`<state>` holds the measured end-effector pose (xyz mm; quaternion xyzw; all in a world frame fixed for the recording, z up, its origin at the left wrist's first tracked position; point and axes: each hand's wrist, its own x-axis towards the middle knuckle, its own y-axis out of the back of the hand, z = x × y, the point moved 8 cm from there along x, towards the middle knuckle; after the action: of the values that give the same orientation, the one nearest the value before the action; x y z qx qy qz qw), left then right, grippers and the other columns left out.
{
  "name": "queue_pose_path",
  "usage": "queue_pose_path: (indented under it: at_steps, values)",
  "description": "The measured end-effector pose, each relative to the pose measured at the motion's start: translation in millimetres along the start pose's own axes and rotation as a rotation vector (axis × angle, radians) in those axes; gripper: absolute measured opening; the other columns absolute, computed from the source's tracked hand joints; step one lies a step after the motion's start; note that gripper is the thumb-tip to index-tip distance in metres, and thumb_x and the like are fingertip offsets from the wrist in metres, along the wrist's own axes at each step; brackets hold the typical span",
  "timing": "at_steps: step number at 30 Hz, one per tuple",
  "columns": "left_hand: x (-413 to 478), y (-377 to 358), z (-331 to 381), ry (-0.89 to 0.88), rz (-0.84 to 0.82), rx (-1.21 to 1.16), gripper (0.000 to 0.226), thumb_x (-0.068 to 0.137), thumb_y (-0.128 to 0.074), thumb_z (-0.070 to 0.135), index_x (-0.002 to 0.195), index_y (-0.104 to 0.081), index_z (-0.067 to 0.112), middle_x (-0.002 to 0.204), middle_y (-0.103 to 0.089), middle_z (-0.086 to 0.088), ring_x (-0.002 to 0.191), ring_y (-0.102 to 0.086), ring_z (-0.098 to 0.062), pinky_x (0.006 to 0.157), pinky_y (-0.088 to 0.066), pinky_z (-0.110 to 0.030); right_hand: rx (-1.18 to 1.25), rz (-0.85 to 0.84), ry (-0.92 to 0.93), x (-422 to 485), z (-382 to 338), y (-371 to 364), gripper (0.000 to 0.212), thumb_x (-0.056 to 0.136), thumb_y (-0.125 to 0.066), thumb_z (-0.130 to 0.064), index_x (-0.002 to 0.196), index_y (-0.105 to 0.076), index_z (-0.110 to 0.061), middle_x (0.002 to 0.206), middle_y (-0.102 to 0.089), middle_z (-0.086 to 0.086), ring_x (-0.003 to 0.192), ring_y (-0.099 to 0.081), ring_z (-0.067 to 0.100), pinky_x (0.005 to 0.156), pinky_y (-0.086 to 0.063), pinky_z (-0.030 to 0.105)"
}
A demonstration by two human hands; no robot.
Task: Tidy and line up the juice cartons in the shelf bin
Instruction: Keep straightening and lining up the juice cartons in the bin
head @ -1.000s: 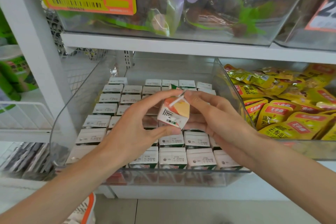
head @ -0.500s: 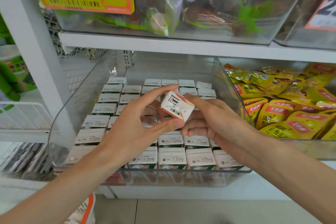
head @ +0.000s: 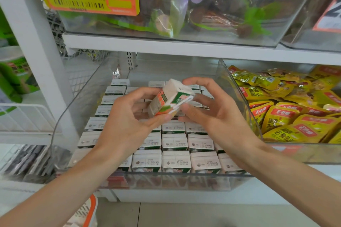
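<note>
The clear shelf bin [head: 88,97] holds rows of upright juice cartons [head: 174,142], tops up and mostly squared. Above them both hands share one loose juice carton [head: 168,98], tilted, its straw facing right. The left hand [head: 127,121] pinches it between thumb and fingers; the right hand [head: 212,114] steadies its far end with curled fingertips. The step looks like reorienting this carton; next it likely needs standing upright and slotting into a gap, hidden beneath the hands.

Middle carton rows [head: 173,142] partly behind both hands — date print too small.
</note>
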<state>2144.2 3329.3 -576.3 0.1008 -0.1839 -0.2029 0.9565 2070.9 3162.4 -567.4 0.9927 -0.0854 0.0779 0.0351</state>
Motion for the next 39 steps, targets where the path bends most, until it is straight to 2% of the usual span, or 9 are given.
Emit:
queue_pose_path:
  at_steps: [3,10,16,18,22,24,29,35,39]
  values:
    - [0.1,8.0,4.8,-0.064,0.075,0.103,0.045,0.072,-0.094,0.015,0.106,-0.074,0.038,0.108,-0.075,0.02,0.106,-0.07,0.0,0.084,-0.058,-0.018,-0.001,-0.008,-0.016,1.2,2.6,-3.0,0.05,0.088,-0.084,-0.006,0.126,-0.062,-0.03,0.122,-0.077,-0.004,0.105,-0.078,0.019,0.09,-0.063,0.031]
    - [-3.1,4.1,20.1,-0.184,0.086,0.27,0.043,0.074,-0.093,0.01,0.104,-0.069,0.029,0.106,-0.062,0.018,0.106,-0.063,-0.008,0.085,-0.053,-0.017,0.028,0.018,0.059,0.0,-0.4,-2.2,0.055,0.079,-0.089,-0.003,0.123,-0.063,-0.022,0.119,-0.077,0.0,0.1,-0.079,0.02,0.083,-0.062,0.027]
    - [-1.1,4.5,10.9,-0.115,0.066,0.182,0.044,0.078,-0.09,0.011,0.102,-0.064,0.037,0.109,-0.068,0.015,0.113,-0.063,-0.003,0.084,-0.054,-0.014,-0.161,0.022,0.15,-0.7,-5.1,-2.2,0.062,0.073,-0.095,-0.009,0.125,-0.069,-0.031,0.126,-0.071,-0.011,0.103,-0.076,0.017,0.093,-0.061,0.028]
    - [-0.3,5.8,5.1,-0.078,0.054,0.14,0.045,0.079,-0.09,0.011,0.103,-0.065,0.04,0.11,-0.071,0.019,0.116,-0.064,0.001,0.087,-0.057,-0.021,-0.208,0.005,0.181,-0.3,-7.4,-4.2,0.056,0.079,-0.09,-0.007,0.126,-0.069,-0.029,0.125,-0.072,-0.013,0.106,-0.075,0.016,0.091,-0.061,0.028]
    - [0.5,7.4,0.1,-0.036,0.027,0.065,0.046,0.079,-0.089,0.011,0.108,-0.069,0.042,0.11,-0.074,0.026,0.114,-0.067,0.004,0.095,-0.056,-0.017,-0.231,0.035,0.214,0.9,-9.8,-4.7,0.042,0.084,-0.086,-0.013,0.122,-0.071,-0.026,0.12,-0.074,-0.01,0.105,-0.075,0.017,0.088,-0.062,0.029]
    - [1.1,10.3,-0.2,-0.033,0.026,0.058,0.045,0.081,-0.088,0.016,0.115,-0.07,0.039,0.114,-0.074,0.025,0.116,-0.067,0.002,0.097,-0.057,-0.023,-0.232,0.062,0.201,3.6,-8.3,-5.8,0.039,0.086,-0.086,-0.014,0.12,-0.071,-0.027,0.119,-0.074,-0.01,0.104,-0.075,0.015,0.087,-0.062,0.027]
    - [1.5,38.0,-16.2,0.079,0.132,0.241,0.055,0.083,-0.087,0.022,0.132,-0.064,0.032,0.12,-0.067,0.02,0.117,-0.062,0.0,0.107,-0.051,-0.032,-0.183,0.198,0.126,19.8,-1.6,0.2,0.027,0.091,-0.082,-0.023,0.115,-0.071,-0.025,0.108,-0.077,-0.019,0.091,-0.076,0.006,0.076,-0.058,0.016]
    - [-2.4,56.4,-30.3,0.17,0.151,0.4,0.036,0.092,-0.078,0.017,0.119,-0.066,0.037,0.114,-0.065,0.022,0.116,-0.059,-0.009,0.11,-0.047,-0.04,-0.299,0.283,0.169,68.9,-4.3,-11.3,0.032,0.093,-0.081,-0.023,0.121,-0.068,-0.02,0.111,-0.074,-0.013,0.09,-0.073,0.002,0.074,-0.055,0.012]
    - [-4.1,57.6,-34.3,0.191,0.133,0.404,0.032,0.095,-0.074,0.017,0.117,-0.068,0.039,0.114,-0.065,0.022,0.113,-0.057,-0.01,0.107,-0.047,-0.038,-0.458,0.233,0.206,102.3,-3.2,-35.6,0.035,0.094,-0.08,-0.031,0.126,-0.066,-0.028,0.107,-0.064,-0.028,0.093,-0.068,-0.004,0.082,-0.057,0.014]
